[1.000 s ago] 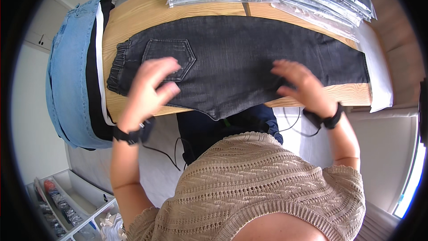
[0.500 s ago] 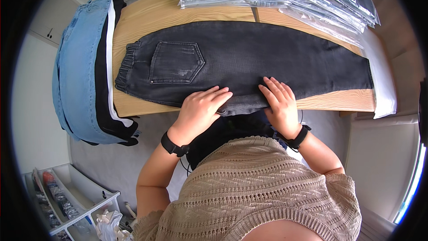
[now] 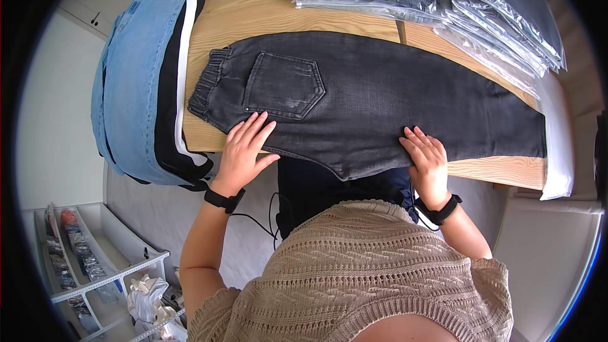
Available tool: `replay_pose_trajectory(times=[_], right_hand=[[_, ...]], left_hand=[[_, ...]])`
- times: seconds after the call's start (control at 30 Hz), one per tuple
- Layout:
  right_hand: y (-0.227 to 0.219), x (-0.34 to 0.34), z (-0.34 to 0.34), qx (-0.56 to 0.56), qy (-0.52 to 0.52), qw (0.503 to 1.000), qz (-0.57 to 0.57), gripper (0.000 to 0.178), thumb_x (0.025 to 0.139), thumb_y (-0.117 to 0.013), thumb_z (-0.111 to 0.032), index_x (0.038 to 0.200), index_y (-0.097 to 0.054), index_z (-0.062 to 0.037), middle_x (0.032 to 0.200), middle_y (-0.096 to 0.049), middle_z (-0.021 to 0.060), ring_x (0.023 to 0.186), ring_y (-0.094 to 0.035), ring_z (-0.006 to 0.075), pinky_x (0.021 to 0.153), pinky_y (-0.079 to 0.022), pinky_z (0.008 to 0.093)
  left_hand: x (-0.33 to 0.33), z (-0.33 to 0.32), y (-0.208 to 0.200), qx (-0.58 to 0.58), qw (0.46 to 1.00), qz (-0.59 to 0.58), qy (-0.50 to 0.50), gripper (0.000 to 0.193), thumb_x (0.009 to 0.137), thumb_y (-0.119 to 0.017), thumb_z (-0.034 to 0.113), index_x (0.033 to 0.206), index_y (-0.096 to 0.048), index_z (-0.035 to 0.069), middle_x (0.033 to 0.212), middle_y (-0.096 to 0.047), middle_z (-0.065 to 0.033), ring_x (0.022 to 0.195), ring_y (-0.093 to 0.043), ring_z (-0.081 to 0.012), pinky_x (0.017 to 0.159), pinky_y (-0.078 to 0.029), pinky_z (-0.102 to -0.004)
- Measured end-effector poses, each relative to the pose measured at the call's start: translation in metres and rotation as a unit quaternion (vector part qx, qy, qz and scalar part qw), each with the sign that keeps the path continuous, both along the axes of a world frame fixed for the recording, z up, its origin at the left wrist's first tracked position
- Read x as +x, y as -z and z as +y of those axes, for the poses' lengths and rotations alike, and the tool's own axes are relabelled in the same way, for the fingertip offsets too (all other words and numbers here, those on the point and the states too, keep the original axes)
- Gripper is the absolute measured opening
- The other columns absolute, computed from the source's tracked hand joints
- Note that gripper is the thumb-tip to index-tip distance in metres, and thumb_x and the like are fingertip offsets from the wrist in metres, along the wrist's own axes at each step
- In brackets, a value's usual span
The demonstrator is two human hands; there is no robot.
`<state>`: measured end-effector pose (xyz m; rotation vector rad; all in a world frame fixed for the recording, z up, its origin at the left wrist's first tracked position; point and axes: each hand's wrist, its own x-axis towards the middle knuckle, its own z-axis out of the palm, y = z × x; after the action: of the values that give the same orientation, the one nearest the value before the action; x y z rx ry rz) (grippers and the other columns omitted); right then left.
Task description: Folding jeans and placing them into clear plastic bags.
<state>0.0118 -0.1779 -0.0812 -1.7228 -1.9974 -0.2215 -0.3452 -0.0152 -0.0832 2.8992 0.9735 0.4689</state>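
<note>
A pair of black jeans lies lengthwise on the wooden table, folded leg on leg, with its elastic waistband at the left and a back pocket facing up. My left hand rests on the near edge of the jeans below the pocket, fingers stretched out and thumb apart. Farther right, my right hand lies with extended fingers on the near side of the leg. The crotch part of the jeans hangs past the table's near edge between my hands.
Light-blue jeans and black and white garments drape over the table's left end. Clear plastic bags of folded clothes are stacked at the back right. A white plastic bag sits at the right end. Divided white bins stand at lower left.
My left hand has moved left toward the waistband. The near edge of the jeans, earlier bunched between my hands, now spreads out with the crotch point showing. The view has shifted.
</note>
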Motion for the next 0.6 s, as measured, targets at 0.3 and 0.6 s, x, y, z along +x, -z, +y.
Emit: replay_pose_trajectory(times=[0.3,0.6], right_hand=[[-0.026,0.021,0.015,-0.096,0.014,0.990,0.100,0.040,0.065,-0.070,-0.003,0.104,-0.065,-0.0072,0.106,-0.067,0.0107,0.087,-0.065,0.0267,0.079,-0.051,0.0358],[-0.043,0.029,0.029,-0.171,0.038,0.946,0.271,0.023,0.079,-0.073,-0.021,0.082,-0.068,0.0019,0.073,-0.065,0.0193,0.062,-0.064,0.0298,0.059,-0.049,0.0306]], left_hand=[[-0.007,0.013,-0.002,-0.014,0.996,-0.083,-0.041,0.045,0.068,-0.066,0.000,0.113,-0.061,0.003,0.116,-0.059,-0.0107,0.109,-0.056,-0.0284,0.092,-0.043,-0.0390],[-0.014,0.041,-0.019,-0.045,0.990,-0.107,-0.078,0.017,0.086,-0.060,0.015,0.094,-0.059,0.000,0.079,-0.063,-0.0155,0.077,-0.060,-0.0340,0.073,-0.046,-0.0428]])
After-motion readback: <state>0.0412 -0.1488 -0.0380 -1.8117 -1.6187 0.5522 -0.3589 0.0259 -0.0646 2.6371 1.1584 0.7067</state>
